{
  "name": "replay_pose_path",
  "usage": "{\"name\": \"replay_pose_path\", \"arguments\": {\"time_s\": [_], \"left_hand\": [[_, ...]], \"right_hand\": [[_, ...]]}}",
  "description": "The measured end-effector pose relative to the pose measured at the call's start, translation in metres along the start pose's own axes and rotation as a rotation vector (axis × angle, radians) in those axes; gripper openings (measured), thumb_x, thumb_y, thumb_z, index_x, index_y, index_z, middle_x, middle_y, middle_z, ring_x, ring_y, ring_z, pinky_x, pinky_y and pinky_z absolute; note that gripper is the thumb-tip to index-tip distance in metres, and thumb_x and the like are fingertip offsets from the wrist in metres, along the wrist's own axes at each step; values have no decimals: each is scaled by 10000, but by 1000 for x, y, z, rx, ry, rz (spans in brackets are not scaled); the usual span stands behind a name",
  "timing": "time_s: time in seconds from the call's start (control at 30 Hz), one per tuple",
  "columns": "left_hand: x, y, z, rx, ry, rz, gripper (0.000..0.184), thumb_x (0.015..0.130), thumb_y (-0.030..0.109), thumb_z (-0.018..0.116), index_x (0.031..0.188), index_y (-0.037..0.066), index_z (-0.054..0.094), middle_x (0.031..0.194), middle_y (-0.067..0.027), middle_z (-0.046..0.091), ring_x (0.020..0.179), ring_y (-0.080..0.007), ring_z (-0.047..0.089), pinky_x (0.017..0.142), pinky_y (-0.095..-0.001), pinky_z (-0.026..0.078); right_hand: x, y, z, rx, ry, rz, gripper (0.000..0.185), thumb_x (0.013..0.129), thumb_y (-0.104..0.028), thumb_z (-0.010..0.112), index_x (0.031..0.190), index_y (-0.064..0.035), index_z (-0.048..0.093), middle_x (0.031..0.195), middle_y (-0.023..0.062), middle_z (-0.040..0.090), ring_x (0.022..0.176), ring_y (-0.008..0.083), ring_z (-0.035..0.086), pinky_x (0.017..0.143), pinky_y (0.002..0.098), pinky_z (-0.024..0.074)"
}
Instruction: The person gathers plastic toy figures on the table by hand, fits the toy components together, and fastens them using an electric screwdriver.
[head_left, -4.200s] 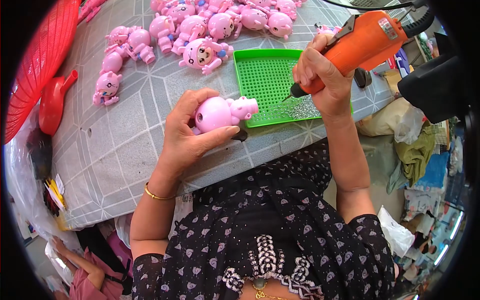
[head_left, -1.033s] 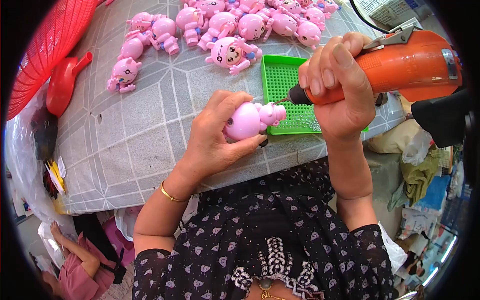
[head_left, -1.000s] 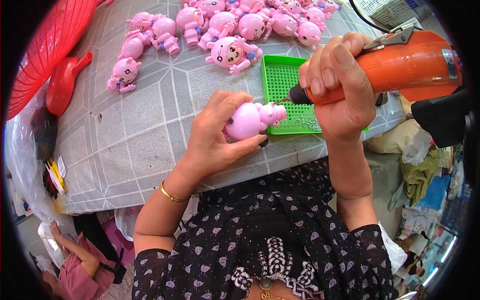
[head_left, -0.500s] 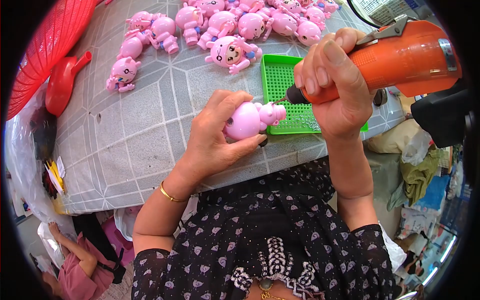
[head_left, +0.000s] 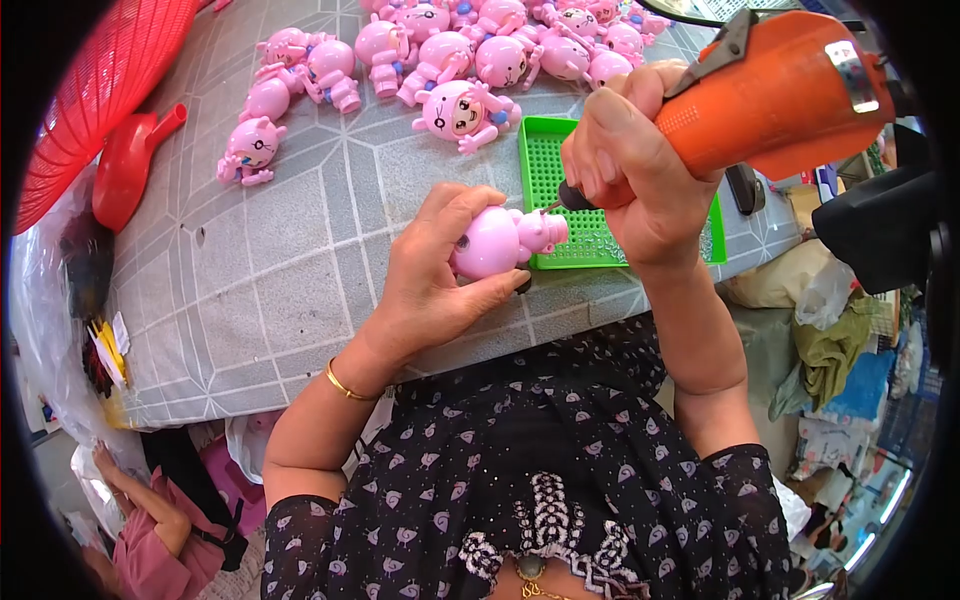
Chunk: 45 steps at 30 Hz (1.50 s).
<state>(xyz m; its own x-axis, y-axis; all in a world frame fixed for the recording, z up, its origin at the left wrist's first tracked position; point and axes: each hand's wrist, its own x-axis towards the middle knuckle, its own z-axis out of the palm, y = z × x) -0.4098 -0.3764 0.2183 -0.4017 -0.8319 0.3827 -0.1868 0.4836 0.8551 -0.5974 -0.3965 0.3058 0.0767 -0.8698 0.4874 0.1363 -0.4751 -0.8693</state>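
Note:
My left hand (head_left: 432, 275) is wrapped round a pink toy figure (head_left: 490, 243), which lies on its side with its small body pointing right. My right hand (head_left: 645, 180) grips an orange electric screwdriver (head_left: 770, 100). The thin bit of the tool meets the toy's body near its upper edge; whether a screw is at the tip is too small to tell. Behind and under the tool's nose is a green perforated tray (head_left: 547, 172), with small shiny screws (head_left: 600, 245) in its lower part. A dark object, partly hidden, shows beneath the toy by my left thumb.
Many pink toy figures (head_left: 465, 110) lie across the far side of the patterned table (head_left: 290, 300). A red mesh fan guard (head_left: 110, 100) and its red base (head_left: 130, 180) stand at the left. Another person (head_left: 160, 515) is at the lower left. Bags and cloths lie at the right.
Since the earliest frame, the toy and screwdriver have come together. In the last half second the screwdriver's body has swung up and left, its bit staying at the toy.

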Motion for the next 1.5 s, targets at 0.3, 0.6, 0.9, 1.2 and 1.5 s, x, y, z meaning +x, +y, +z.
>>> {"name": "replay_pose_path", "arguments": {"time_s": [0.3,0.6,0.9,1.2,1.5], "left_hand": [[0,2,0,52,4,52,551,660,111,838,1157,36,612,1053,-126,596,913,-287,635,788,-363,521],[-2,1,-2,157,90,38,552,658,116,838,1164,53,628,1041,-116,605,864,-257,649,709,-350,541],[-1,-5,2,96,83,-24,562,676,155,868,1166,33,621,1024,-115,595,875,-232,636,759,-333,530],[3,-7,7,111,66,-47,554,682,148,865,1159,26,612,1037,-115,591,920,-236,621,790,-337,518],[4,-10,9,71,76,-70,568,675,125,865,1168,30,599,1044,-109,589,921,-235,610,797,-335,511]], "right_hand": [[-20,3,-24,203,-4,-71,71,975,-80,521,1004,-94,458,681,15,447,540,130,457,577,320,442],[-15,-24,-25,158,-32,-137,94,977,-65,507,1065,-72,474,722,22,469,556,124,466,583,312,441],[-38,16,-28,5,178,62,120,953,-25,560,1032,-82,490,719,21,478,552,121,470,568,303,443],[-52,24,-27,32,68,41,130,954,-17,567,1036,-68,480,745,41,505,556,120,477,568,294,454],[-48,30,-28,-26,137,21,137,950,-31,586,1018,-58,471,758,45,514,564,109,485,582,295,468]]}}
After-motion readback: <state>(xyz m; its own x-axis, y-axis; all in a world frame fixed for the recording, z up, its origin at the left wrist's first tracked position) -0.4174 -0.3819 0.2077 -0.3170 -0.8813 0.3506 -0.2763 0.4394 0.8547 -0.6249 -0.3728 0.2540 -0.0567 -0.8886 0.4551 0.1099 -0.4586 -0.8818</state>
